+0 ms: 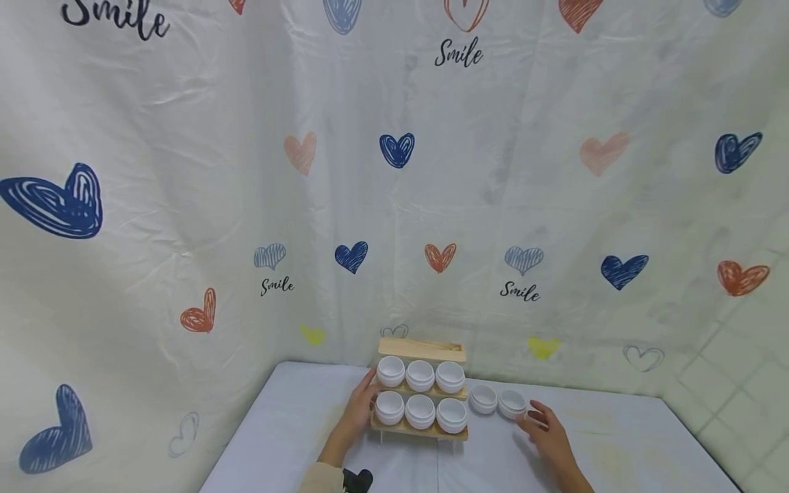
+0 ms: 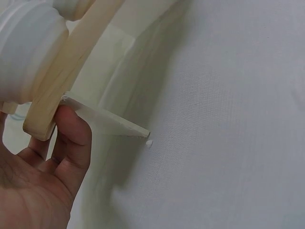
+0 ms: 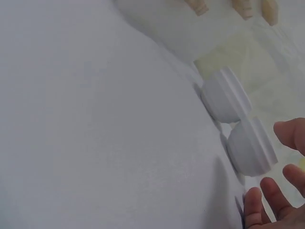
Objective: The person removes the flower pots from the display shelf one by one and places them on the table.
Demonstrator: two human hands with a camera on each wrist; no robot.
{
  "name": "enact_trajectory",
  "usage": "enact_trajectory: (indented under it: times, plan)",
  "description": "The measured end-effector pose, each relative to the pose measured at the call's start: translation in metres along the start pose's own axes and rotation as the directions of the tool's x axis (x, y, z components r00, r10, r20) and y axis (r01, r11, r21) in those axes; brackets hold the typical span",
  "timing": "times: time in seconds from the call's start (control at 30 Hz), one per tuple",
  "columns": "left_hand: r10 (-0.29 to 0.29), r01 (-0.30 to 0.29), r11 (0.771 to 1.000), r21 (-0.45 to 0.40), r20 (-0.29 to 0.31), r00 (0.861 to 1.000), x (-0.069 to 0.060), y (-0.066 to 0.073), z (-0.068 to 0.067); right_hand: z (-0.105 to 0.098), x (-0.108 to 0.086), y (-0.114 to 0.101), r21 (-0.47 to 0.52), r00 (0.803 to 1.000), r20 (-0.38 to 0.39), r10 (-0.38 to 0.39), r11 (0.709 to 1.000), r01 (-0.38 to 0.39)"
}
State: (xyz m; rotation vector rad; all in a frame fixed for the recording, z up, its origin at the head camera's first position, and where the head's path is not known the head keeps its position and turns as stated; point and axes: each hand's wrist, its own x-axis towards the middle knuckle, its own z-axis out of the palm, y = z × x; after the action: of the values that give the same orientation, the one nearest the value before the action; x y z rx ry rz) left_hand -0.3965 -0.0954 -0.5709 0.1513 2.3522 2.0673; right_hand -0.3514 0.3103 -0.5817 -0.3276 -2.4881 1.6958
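A wooden tiered rack point(image 1: 422, 350) stands on the table with white cups in two rows, three to a row; one is the front-row cup point(image 1: 420, 411). At the rack's left side, my left hand point(image 1: 361, 404) grips the end of a wooden shelf point(image 2: 71, 71), its fingers curled by the pale support plate point(image 2: 107, 116). Right of the rack, two white cups sit side by side on the table, a nearer cup point(image 3: 251, 147) and a farther cup point(image 3: 225, 95). My right hand point(image 1: 550, 438) is beside the nearer cup, thumb and fingers spread apart, holding nothing.
The white-covered table point(image 1: 616, 438) extends to both sides of the rack. Close behind it hangs a pale curtain point(image 1: 468, 192) printed with hearts and the word Smile. A dark heart mark point(image 1: 358, 481) shows near the left sleeve point(image 1: 322, 478).
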Motion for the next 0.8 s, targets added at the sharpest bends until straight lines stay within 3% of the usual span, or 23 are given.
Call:
enact_trajectory:
  times: [0.17, 0.37, 0.8]
  plan:
    - [-0.002, 0.002, 1.0, -0.016, -0.004, 1.0, 0.001, -0.003, 0.0, 0.008, -0.014, -0.009, 0.015, 0.999, -0.044, -0.025, 1.0, 0.025]
    - [0.01, -0.01, 1.0, -0.006, -0.005, 1.0, 0.0, -0.003, 0.0, 0.02, -0.031, -0.036, 0.065, 0.996, -0.058, -0.071, 0.995, 0.075]
    - [0.016, -0.016, 1.0, 0.0, -0.018, 1.0, -0.001, -0.004, -0.001, 0.041, -0.04, -0.094, 0.045, 0.975, 0.048, -0.216, 0.976, 0.214]
